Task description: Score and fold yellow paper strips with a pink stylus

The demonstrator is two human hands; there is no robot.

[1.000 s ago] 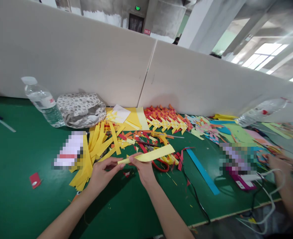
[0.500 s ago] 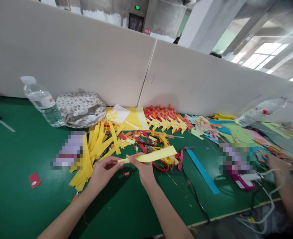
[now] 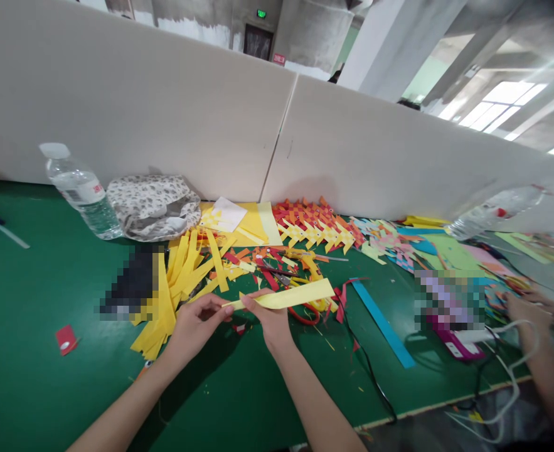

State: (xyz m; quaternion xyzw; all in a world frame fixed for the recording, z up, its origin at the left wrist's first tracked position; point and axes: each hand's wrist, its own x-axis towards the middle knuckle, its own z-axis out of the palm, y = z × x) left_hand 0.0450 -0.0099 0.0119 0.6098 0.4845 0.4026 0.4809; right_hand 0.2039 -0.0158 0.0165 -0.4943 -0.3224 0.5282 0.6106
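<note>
A pale yellow paper strip is held just above the green table, its free end pointing right. My left hand pinches the strip's left tip with thumb and fingers. My right hand grips the same strip a little further right, fingers closed on it. Behind my hands lies a heap of yellow, orange and red paper strips. Red-handled scissors lie just under the strip.
A water bottle and a patterned cloth pouch stand at the back left. Woven paper pieces sit by the white divider. A blue strip and black cable lie right. Another person's hand works at far right.
Both hands and the yellow strip have stayed nearly still; the strip's free end has shifted slightly. The blurred object at the left now looks dark instead of pale.
</note>
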